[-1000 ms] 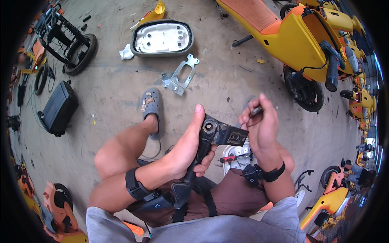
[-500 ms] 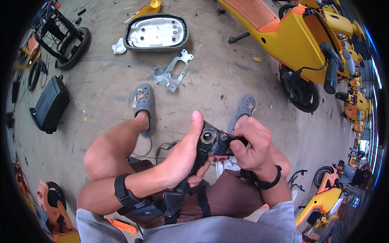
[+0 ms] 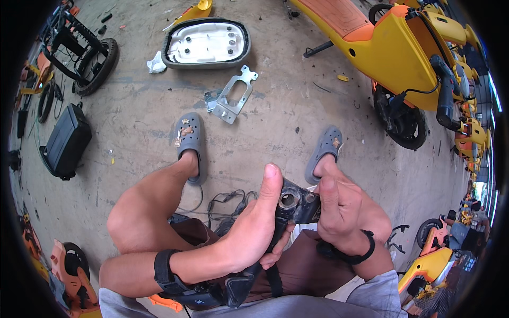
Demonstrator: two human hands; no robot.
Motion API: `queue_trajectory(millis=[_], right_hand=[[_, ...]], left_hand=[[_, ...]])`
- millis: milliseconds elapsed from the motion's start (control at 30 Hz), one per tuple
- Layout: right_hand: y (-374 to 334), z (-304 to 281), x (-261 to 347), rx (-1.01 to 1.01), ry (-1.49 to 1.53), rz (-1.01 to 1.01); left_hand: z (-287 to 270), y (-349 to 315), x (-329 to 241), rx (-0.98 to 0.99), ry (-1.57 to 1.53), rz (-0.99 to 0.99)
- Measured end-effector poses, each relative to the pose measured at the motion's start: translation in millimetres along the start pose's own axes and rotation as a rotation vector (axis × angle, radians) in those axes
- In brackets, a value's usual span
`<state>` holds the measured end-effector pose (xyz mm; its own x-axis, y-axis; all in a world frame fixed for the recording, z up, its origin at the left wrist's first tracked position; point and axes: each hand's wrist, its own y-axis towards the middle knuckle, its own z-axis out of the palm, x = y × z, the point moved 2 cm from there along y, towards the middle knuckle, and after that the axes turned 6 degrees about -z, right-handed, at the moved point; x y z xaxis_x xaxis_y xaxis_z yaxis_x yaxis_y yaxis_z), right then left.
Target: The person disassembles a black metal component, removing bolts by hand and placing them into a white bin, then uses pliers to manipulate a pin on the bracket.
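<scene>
Above my lap, my left hand (image 3: 252, 228) is wrapped round the shaft of a black metal bracket (image 3: 298, 206), its thumb pointing up along the side. The bracket's worn upper end has a round, rusty-edged hole, and its wide lower end reaches down toward my left forearm. At the bracket's right end, my right hand (image 3: 339, 209) is closed with curled fingers and a raised thumb. Those fingers cover that end, so whether a smaller piece is also in them cannot be seen.
Ahead lie an upturned seat (image 3: 207, 64) and a silver metal plate (image 3: 238, 95). A yellow scooter (image 3: 382, 58) stands at right. A black box (image 3: 66, 142) and bare frame (image 3: 74, 47) are at left. Cables (image 3: 230, 204) lie between my feet.
Both hands and the bracket have shifted a little right and down in the view. My right hand has turned, its thumb now upright. A red piece under the bracket no longer shows.
</scene>
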<state>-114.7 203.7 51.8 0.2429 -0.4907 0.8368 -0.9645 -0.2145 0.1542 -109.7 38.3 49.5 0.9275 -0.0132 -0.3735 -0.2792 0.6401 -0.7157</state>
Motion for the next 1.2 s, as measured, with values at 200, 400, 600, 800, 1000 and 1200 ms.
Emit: queue_trajectory(millis=[200,400,600,800,1000,1200], right_hand=[[0,8,3,-0.055,-0.008,0.038],[-3,7,1,0.013,-0.022,0.091],[-1,5,2,0.036,-0.050,0.064],[2,8,-4,-0.004,-0.002,0.089],[15,-14,-49,-0.331,0.764,0.521],[25,-27,-41,-0.332,1.162,0.620]], left_hand=[[-1,-3,-3,-0.068,0.028,0.008],[-1,-11,-18,-0.115,0.079,-0.047],[-2,-6,-2,-0.161,0.212,0.033],[-5,3,10,-0.061,0.029,0.068],[-5,4,4,-0.009,0.110,0.175],[-9,3,6,0.066,-0.143,0.029]])
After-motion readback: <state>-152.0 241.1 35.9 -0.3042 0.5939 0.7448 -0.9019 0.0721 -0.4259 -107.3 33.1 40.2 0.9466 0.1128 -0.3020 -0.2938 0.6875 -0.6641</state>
